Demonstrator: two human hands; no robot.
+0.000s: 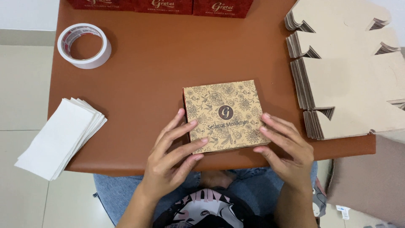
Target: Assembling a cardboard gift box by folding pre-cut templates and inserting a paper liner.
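Right now a brown worktop (pixel 160 71) is carrying everything, and its near edge is running just under both wrists, with the person's lap showing below it. Open brown surface is lying beyond the fingertips, stretching up to a row of red boxes (pixel 168 6) at the far edge. Off to the left of the left hand (pixel 171 158), a stack of white paper sheets (pixel 59 137) is hanging partly over the worktop's left edge, and further up on that side a roll of white tape (pixel 84 45) is sitting flat. To the right of the right hand (pixel 287 150), piles of flat, unfolded cardboard blanks (pixel 350 80) are overlapping the right edge.

Between the two hands a closed, square kraft box with a floral print (pixel 224 116) is lying flat near the front edge; its lid is shut, so its contents cannot be seen. The left fingers (pixel 195 142) are spreading over the box's near-left corner and top, resting on it. The right fingers (pixel 272 126) are spreading too, their tips touching the box's right side and near-right corner. Neither hand is pinching anything.
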